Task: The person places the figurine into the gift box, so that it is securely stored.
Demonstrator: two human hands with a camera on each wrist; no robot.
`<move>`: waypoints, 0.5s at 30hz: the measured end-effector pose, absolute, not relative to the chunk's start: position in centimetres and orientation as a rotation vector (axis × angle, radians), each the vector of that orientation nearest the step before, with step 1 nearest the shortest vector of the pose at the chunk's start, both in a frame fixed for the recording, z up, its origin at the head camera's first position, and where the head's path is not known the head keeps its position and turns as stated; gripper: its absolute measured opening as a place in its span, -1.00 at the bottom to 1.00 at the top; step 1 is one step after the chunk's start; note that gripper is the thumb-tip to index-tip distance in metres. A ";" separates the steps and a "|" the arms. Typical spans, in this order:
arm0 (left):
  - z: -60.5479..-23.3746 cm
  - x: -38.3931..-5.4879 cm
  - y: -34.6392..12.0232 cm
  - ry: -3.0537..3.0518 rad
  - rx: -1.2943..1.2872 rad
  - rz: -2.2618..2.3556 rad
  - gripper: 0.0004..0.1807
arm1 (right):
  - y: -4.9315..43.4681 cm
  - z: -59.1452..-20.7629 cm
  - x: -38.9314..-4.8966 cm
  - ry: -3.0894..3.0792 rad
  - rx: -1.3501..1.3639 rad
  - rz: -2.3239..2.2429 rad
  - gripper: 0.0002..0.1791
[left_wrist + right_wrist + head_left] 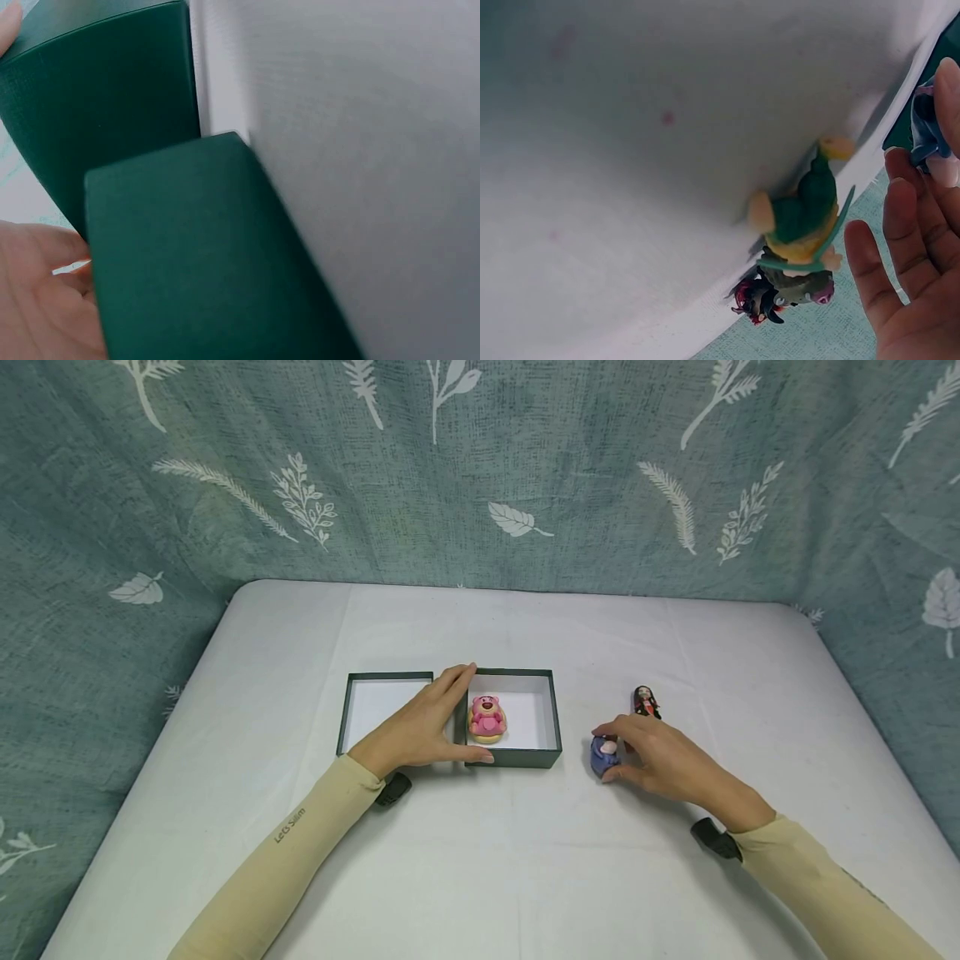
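My left hand (423,718) spans the left end of a dark green box (525,758) with a white inside, thumb along its front wall and fingers at its back corner. A pink bear figurine (487,720) sits inside at the left. To the right, my right hand (663,760) pinches a small blue figurine (603,756) between thumb and fingertips, low over the table. Just behind that hand is a dark-haired figurine in red and black (645,702). In the right wrist view, a green and yellow figurine (806,210) stands beside the hand; the head view hides it.
Left of the box, a second green-edged box half (386,693) with a white inside lies partly under my left hand. The white cloth-covered table (510,860) ends at a leaf-patterned green curtain (480,477). A dark figurine with red hair (754,300) appears in the right wrist view.
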State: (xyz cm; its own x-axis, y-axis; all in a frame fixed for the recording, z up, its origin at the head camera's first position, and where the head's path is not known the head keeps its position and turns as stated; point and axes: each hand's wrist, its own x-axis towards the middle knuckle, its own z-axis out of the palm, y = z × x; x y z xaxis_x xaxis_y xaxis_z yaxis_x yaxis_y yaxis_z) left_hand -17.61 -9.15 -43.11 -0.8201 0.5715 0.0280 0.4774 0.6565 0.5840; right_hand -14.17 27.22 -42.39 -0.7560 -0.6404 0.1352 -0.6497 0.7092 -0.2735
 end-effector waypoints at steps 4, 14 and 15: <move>-43.1 -17.7 -9.2 2.713 0.874 0.891 0.37 | 27.2 -42.2 -14.3 -2.864 1.100 0.470 -0.36; -43.1 -17.7 -9.3 2.702 0.869 0.902 0.37 | 26.3 -40.1 -15.7 -2.822 1.159 0.452 -0.37; -43.1 -17.7 -9.3 2.699 0.872 0.905 0.37 | 26.2 -39.8 -15.8 -2.825 1.158 0.450 -0.37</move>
State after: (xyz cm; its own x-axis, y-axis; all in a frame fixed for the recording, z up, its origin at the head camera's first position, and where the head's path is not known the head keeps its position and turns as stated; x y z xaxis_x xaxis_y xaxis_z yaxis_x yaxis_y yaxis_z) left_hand -17.70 -9.26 -43.09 -0.8160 0.5773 0.0286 0.4778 0.6459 0.5954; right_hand -15.76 26.18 -39.84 -0.7172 -0.6782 0.1606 -0.6945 0.6761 -0.2461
